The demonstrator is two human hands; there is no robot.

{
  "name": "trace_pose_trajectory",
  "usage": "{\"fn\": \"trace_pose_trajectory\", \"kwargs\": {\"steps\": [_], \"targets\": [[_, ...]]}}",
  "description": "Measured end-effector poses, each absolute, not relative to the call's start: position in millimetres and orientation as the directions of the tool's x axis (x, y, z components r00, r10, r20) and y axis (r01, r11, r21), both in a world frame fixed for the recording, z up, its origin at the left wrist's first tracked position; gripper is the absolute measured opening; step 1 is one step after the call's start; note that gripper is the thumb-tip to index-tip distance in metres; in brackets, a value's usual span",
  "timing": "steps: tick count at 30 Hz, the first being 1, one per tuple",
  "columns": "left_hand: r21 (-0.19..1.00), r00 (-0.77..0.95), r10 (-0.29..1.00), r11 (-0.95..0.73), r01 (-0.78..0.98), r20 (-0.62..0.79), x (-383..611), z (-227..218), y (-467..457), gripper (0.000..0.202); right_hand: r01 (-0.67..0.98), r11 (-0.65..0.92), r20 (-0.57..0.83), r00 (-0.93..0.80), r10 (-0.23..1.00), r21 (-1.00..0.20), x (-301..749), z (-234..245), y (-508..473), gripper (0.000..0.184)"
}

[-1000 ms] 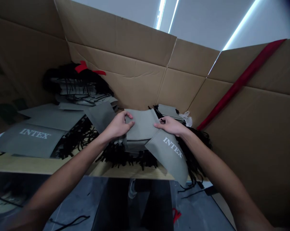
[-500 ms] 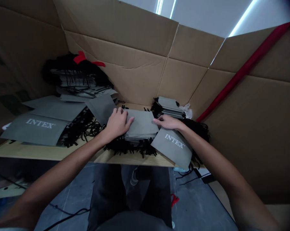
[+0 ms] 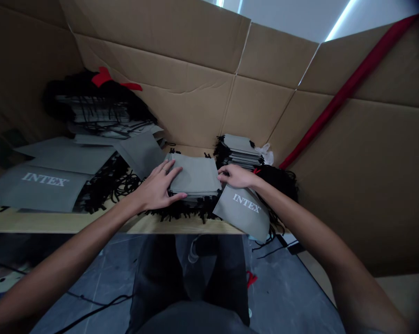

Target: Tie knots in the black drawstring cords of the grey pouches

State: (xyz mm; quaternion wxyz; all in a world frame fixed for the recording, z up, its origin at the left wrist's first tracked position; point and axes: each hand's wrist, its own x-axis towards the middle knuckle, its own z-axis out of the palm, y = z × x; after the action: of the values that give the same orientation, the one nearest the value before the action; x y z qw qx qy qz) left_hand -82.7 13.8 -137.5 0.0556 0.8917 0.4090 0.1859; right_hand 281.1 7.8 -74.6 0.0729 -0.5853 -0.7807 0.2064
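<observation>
Grey non-woven drawstring bags (image 3: pixel 39 185) lie loose at far left, the top one printed INTEX, on the worktop (image 3: pixel 56 223), with a bundled pile of bags (image 3: pixel 98 109) behind them against a cardboard wall (image 3: pixel 181 93). Left hand (image 3: pixel 157 188) comes in from lower left, wrist low, flat on the left side of a squared stack of grey bags (image 3: pixel 194 175) at mid-worktop. Its fingers (image 3: pixel 171 174) are spread and unclenched, resting on top, not gripping. Black drawstrings (image 3: pixel 180 214) trail from the stack's near edge. Right hand (image 3: pixel 237 176), arm from lower right, touches the stack's right edge, fingers (image 3: pixel 225 175) lightly curved, no clear pinch. Even, light contact from both sides suits keeping edges aligned. Just below that hand lies a loose INTEX bag (image 3: pixel 242 211); a small stack (image 3: pixel 239 150) sits behind.
</observation>
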Motion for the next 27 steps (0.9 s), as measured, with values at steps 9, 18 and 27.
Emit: {"fn": "trace_pose_trajectory", "kwargs": {"steps": [9, 18, 27], "targets": [[0.248, 0.558, 0.765, -0.636, 0.73, 0.321, -85, -125, 24, 0.097, 0.845, 0.285, -0.024, -0.331, 0.943, -0.452, 267, -74, 4, 0.041], [0.251, 0.52, 0.83, -0.557, 0.792, 0.201, -71, -116, 59, 0.058, 0.828, 0.388, -0.001, -0.424, 0.906, -0.404, 252, -81, 1, 0.055], [0.254, 0.489, 0.857, -0.515, 0.819, 0.162, -65, -136, 57, 0.061, 0.866, 0.408, -0.013, -0.429, 0.903, -0.288, 242, -98, -2, 0.044]]}}
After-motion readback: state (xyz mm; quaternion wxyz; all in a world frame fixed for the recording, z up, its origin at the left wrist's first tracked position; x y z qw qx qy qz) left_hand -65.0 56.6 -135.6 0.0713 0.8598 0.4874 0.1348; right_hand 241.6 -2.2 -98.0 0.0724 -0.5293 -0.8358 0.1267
